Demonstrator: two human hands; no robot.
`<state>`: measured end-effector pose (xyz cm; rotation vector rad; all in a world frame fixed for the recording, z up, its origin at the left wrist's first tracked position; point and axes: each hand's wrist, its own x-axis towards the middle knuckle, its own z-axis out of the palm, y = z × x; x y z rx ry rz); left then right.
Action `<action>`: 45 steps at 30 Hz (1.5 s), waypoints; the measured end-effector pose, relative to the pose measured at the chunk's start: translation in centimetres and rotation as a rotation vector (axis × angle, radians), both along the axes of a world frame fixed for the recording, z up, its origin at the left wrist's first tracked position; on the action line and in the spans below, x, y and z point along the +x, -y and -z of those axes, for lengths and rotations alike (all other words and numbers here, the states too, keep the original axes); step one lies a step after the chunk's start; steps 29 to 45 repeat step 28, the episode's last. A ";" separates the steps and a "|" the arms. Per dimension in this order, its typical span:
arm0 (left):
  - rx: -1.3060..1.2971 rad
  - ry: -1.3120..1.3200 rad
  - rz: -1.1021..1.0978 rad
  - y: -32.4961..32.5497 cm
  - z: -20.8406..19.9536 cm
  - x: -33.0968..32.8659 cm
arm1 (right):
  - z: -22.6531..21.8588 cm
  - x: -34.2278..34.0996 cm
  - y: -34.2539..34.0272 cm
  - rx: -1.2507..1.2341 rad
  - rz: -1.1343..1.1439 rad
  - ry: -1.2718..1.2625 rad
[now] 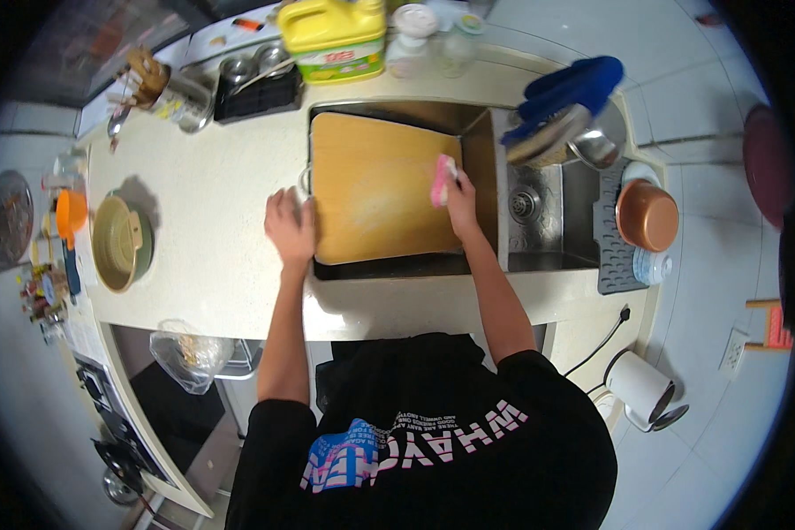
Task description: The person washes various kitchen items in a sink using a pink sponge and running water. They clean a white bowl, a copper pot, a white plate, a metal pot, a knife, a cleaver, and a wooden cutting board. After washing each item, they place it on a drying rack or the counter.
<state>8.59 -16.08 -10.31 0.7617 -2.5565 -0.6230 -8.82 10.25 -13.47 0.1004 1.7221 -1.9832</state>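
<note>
A wooden cutting board lies over the large sink basin, covering most of it. Its surface shows a paler, wet-looking patch in the middle. My right hand is closed on a pink-and-white scrubber at the board's right side; whether it is a sponge or a brush I cannot tell. Beside the board's left edge is my left hand, its fingers stretched out over the counter and its thumb side against or close to the board.
A smaller basin with a drain adjoins on the right, with blue gloves or cloth above it. A copper-coloured pot stands on a grey mat. Behind are a yellow jug and jars; a beige basket sits left.
</note>
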 end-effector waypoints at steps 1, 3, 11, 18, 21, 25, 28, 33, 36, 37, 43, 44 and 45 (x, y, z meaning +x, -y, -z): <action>-0.114 0.012 -0.043 -0.5 -0.1 -0.3 | 0.4 1.4 0.8 0.181 -0.159 -0.156; -0.227 0.037 -0.103 -1.2 -0.4 -0.5 | -0.6 4.9 3.3 0.217 -0.407 -0.443; -0.006 0.063 -0.149 0.4 -0.2 -4.1 | 1.0 -1.1 17.7 0.262 -0.433 -0.967; -0.087 0.119 -0.142 0.7 -0.2 -4.1 | -1.0 5.4 12.2 0.052 -0.937 -0.709; -0.108 0.121 -0.129 0.9 -0.1 -4.1 | 0.6 2.5 13.8 0.301 -0.889 -0.880; -0.085 0.098 -0.122 0.7 0.4 -4.9 | 2.3 -3.6 18.5 0.308 -0.359 -1.271; -0.106 0.090 -0.114 1.2 1.0 -4.6 | 3.8 -2.9 17.6 0.232 -0.611 -1.499; -0.106 0.090 -0.114 1.2 1.0 -4.6 | 3.8 -2.9 17.6 0.232 -0.611 -1.499; -0.106 0.090 -0.114 1.2 1.0 -4.6 | 3.8 -2.9 17.6 0.232 -0.611 -1.499; -0.106 0.090 -0.114 1.2 1.0 -4.6 | 3.8 -2.9 17.6 0.232 -0.611 -1.499; -0.106 0.090 -0.114 1.2 1.0 -4.6 | 3.8 -2.9 17.6 0.232 -0.611 -1.499; -0.106 0.090 -0.114 1.2 1.0 -4.6 | 3.8 -2.9 17.6 0.232 -0.611 -1.499; -0.106 0.090 -0.114 1.2 1.0 -4.6 | 3.8 -2.9 17.6 0.232 -0.611 -1.499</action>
